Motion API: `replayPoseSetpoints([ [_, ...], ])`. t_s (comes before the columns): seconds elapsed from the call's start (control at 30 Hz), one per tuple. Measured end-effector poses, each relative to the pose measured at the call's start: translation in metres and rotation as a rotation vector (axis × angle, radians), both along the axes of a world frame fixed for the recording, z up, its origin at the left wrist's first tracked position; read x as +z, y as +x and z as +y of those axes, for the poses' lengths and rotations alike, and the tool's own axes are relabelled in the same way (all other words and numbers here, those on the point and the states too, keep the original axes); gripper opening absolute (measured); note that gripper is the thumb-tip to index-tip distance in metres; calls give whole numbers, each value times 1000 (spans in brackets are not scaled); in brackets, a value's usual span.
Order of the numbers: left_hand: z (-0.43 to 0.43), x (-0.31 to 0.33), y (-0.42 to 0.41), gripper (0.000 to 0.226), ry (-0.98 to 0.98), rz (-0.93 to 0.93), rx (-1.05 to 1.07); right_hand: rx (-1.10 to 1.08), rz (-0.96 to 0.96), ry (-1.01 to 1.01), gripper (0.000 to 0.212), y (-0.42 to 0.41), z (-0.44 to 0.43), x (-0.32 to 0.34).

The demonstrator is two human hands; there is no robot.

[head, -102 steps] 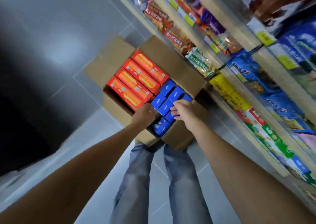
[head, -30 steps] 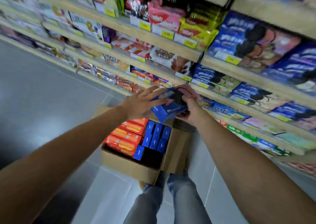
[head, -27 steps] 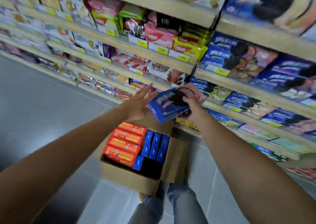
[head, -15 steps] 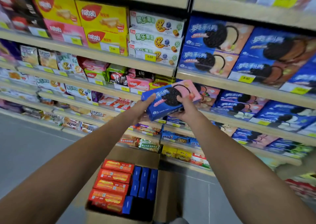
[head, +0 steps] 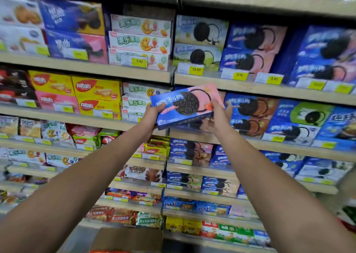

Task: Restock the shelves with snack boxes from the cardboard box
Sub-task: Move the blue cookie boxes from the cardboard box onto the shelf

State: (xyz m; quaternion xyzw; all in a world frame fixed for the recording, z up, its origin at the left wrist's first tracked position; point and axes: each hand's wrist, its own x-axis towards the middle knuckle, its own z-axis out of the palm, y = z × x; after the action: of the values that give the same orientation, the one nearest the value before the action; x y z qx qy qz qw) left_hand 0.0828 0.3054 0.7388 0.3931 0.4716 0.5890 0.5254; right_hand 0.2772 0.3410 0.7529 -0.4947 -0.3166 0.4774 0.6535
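Before the front edge of the shelf (head: 256, 141), the box (head: 185, 106) sits tilted, its ends clamped by the left hand (head: 152, 115) and right hand (head: 219, 115); pushed in askew, it may snag the upper shelf (head: 250, 88) or knock the stacked boxes (head: 250, 115).

The bottom edge cuts off our brown cardboard box (head: 127, 239). The blue-and-pink cookie box (head: 185, 106) hides most fingers of our right hand (head: 219, 117).

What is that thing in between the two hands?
A blue and pink cookie box, tilted, in front of the shelves. The left hand grips one end, the right hand the other. The head view shows it.
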Motion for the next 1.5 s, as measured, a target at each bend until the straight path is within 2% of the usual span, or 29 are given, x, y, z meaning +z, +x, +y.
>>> replayPoseSetpoints([
  [0.07,10,21,7,76,85,-3,49,-17,9,80,20,10,7,15],
  [0.1,15,34,13,82,114,11,41,-41,12,104,12,15,11,26],
  [0.17,22,58,29,81,147,33,-4,-114,5,156,16,26,19,46],
  [0.23,31,80,48,61,170,90,-28,-172,1,212,18,41,29,67],
  [0.3,44,90,63,48,250,225,-70,-203,8,250,21,56,36,85],
  [0.47,74,121,102,49,382,378,10,-287,-112,313,23,96,50,121],
  [0.53,89,134,119,55,419,417,45,-316,-232,298,33,113,66,130],
  [0.67,121,156,145,48,459,541,96,-350,-401,232,58,141,92,149],
  [0.77,143,172,160,44,464,576,147,-359,-561,107,48,156,109,160],
  [0.83,165,180,167,40,451,592,141,-290,-615,85,51,170,138,160],
  [0.93,195,179,172,41,378,767,174,-191,-630,44,55,219,243,130],
  [1.0,215,173,173,44,322,949,212,-169,-630,9,41,215,231,134],
  [1.07,224,168,174,39,268,1039,173,-158,-663,-8,21,198,190,146],
  [1.1,225,164,175,36,250,1074,152,-148,-683,-22,25,197,189,144],
  [1.17,230,158,175,30,220,1137,129,-175,-744,-16,46,198,193,140],
  [1.23,236,154,177,26,220,1154,127,-195,-760,-1,57,208,217,131],
  [1.3,241,154,182,27,230,1145,123,-213,-784,-12,57,204,206,136],
  [1.5,250,154,192,28,212,1081,76,-197,-823,-9,26,200,185,142],
])
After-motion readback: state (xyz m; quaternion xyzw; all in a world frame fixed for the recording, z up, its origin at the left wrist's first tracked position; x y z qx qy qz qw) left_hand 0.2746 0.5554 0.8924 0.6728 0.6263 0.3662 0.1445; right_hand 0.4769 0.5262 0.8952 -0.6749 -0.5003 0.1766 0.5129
